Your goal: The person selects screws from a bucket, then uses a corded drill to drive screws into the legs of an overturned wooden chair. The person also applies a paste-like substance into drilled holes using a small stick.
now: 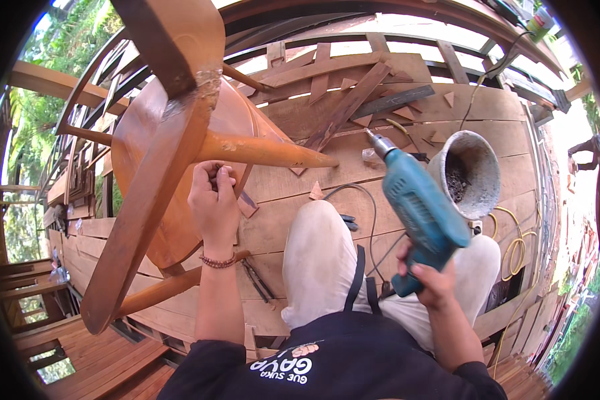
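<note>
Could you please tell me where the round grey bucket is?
In the head view, the round grey bucket is right of centre, just right of the teal power drill in the right hand.

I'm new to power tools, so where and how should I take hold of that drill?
I'd grip the drill by its handle, coming from the near right, as the right hand does. The handle juts out toward the rear, while the bit points forward and left, so this should keep the grip well clear of it.

Bright daylight overexposes patches near the distorted rim.
</note>
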The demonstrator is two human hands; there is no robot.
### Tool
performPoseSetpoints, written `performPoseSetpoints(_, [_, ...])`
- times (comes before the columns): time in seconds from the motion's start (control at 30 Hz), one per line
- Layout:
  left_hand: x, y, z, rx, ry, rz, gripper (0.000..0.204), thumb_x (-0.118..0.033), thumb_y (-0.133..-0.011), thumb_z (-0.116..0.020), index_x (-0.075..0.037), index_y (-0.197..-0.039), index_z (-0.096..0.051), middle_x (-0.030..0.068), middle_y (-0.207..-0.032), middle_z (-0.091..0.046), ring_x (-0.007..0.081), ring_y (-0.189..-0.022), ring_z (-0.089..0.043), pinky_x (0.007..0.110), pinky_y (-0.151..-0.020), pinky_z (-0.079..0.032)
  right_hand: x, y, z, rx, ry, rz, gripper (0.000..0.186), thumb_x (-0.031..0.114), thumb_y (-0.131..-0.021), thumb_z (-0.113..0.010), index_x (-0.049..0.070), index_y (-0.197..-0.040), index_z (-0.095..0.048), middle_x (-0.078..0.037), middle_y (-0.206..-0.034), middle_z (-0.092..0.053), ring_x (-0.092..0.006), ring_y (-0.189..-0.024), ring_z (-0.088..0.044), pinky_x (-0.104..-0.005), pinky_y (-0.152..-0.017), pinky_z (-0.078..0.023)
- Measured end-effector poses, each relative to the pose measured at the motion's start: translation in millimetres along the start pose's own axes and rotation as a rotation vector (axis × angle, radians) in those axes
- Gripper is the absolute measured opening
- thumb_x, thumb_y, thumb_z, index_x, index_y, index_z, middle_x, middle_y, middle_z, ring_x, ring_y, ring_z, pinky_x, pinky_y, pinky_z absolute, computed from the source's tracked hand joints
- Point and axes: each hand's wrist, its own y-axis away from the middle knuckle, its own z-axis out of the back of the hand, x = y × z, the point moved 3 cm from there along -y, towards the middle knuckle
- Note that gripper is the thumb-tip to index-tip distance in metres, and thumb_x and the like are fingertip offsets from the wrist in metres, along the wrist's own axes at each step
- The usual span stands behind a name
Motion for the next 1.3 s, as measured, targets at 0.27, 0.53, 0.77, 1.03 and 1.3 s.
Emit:
performPoseSetpoints(0.27, [11, -2, 12, 0.017, 0.023, -0.030, 0.011, -0.008, -0.095, -0.058, 0.000, -0.101, -0.062, 0.0076, -0.084, -0.070, 0.0137, -0.072, -0.068, 0.029, -0.068, -0.053, -57, -35, -71, -0.199, 0.964, 0.468, 0.038, 0.011, -0.075, -0.071, 0.000, -0.109, -0.057, -0.015, -0.087, -0.065, -0.0293, -0.079, -0.066, -0.0375, -0.075, -0.052])
performPoseSetpoints(0.53, [13, -1, 7, -0.051, -0.116, -0.192, 0.013, -0.011, -0.092, -0.058, 0.000, -0.098, -0.063, 0.0125, -0.083, -0.070, 0.0232, -0.074, -0.070, 0.035, -0.070, -0.052, -98, -64, -86, -0.058, 1.133, 0.678, 0.091, 0.010, -0.069, -0.072, -0.003, -0.148, -0.027, -0.025, -0.111, -0.062, -0.0435, -0.094, -0.064, -0.0463, -0.082, -0.053])
performPoseSetpoints(0.77, [7, 2, 2, -0.076, -0.110, -0.312, 0.014, -0.010, -0.090, -0.060, 0.000, -0.099, -0.064, 0.0152, -0.087, -0.070, 0.0282, -0.077, -0.069, 0.038, -0.072, -0.053, -109, -82, -92, -0.108, 1.152, 0.707, 0.094, 0.013, -0.070, -0.075, -0.004, -0.148, -0.025, -0.026, -0.110, -0.062, -0.0437, -0.093, -0.064, -0.0462, -0.081, -0.053])
performPoseSetpoints(1.03, [6, 8, 7, -0.048, -0.044, -0.353, 0.009, -0.006, -0.089, -0.059, -0.002, -0.098, -0.061, 0.0167, -0.088, -0.068, 0.0331, -0.079, -0.067, 0.041, -0.070, -0.053, -120, -90, -93, -0.160, 1.232, 0.868, 0.096, 0.012, -0.070, -0.077, -0.006, -0.148, -0.025, -0.027, -0.110, -0.062, -0.0436, -0.094, -0.063, -0.0470, -0.081, -0.051])
performPoseSetpoints(1.3, [8, 7, 7, -0.053, -0.064, -0.328, 0.009, -0.006, -0.089, -0.059, -0.002, -0.096, -0.060, 0.0168, -0.088, -0.067, 0.0339, -0.080, -0.066, 0.042, -0.070, -0.052, -141, -100, -92, -0.190, 1.080, 0.733, 0.091, 0.007, -0.071, -0.067, -0.002, -0.149, -0.023, -0.028, -0.112, -0.061, -0.0468, -0.098, -0.062, -0.0491, -0.084, -0.050])
